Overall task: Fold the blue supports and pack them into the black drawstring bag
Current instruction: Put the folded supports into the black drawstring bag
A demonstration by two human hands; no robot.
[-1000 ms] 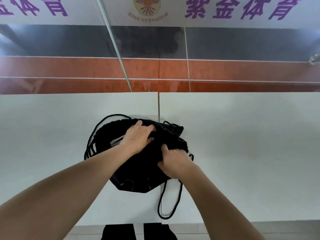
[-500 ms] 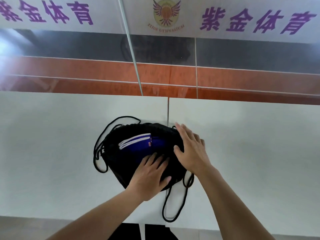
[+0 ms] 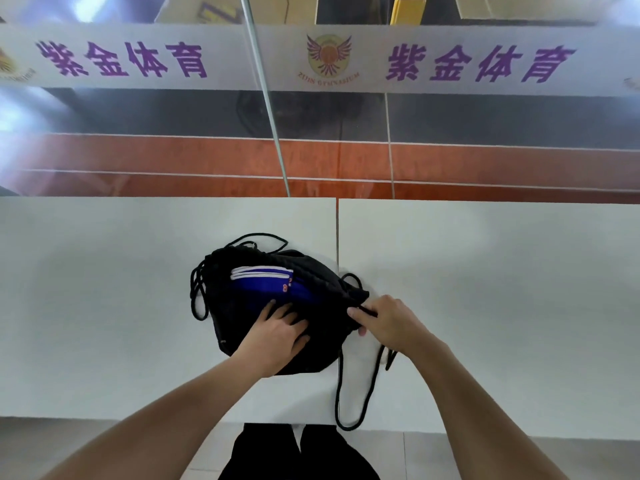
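On the white bench (image 3: 104,306), the black drawstring bag (image 3: 263,306) lies centred, its mouth gaping toward 11 o'clock with the blue supports (image 3: 266,284) tucked inside. The left hand (image 3: 277,336) lies flat and released on the bag's body, while at 3 o'clock the right hand (image 3: 384,322) pinches the cord (image 3: 353,403). Packing looks done; closing calls for a steady outward pull.

Only a strip of the blue supports (image 3: 266,282) shows inside the black drawstring bag (image 3: 242,317); the left hand (image 3: 277,336) hides the bag's near side.
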